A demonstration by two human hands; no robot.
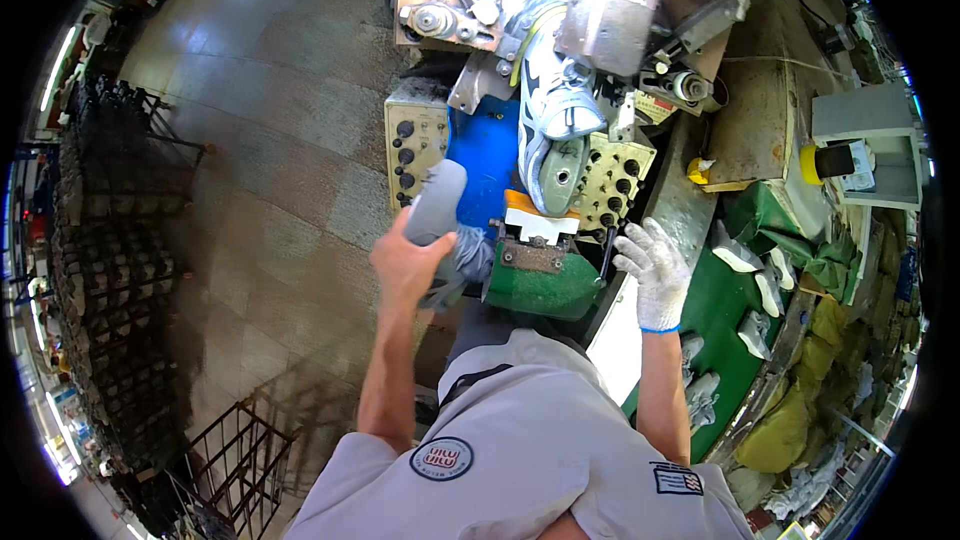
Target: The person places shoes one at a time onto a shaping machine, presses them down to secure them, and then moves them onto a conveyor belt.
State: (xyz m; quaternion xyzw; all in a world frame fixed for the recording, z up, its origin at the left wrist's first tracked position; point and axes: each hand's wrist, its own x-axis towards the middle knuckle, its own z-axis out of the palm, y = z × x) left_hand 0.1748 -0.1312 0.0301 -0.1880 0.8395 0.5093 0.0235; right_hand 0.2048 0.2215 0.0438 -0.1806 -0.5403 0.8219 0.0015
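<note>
My left hand (402, 258) is bare, its fingers and thumb closed round a grey shoe upper (437, 202). Loose grey strands or laces (472, 254) hang at the upper's lower end. A white knit glove with a blue cuff covers my right hand (654, 268); its fingers are apart and hold nothing. Nearest to it is a thin black lever (608, 252) beside the machine. Ahead, a white and blue-grey shoe (572, 110) sits clamped in the machine (610, 25), with a grey-green last (562, 178) showing in its opening.
Control panels with black knobs (405, 155) flank the machine. A green padded plate (545, 285) stands close to my body. On the right runs a green conveyor belt (715, 285) bearing several shoe uppers (768, 290). Dark racks (120, 260) line the left side, with a metal cart frame (240, 460) nearby.
</note>
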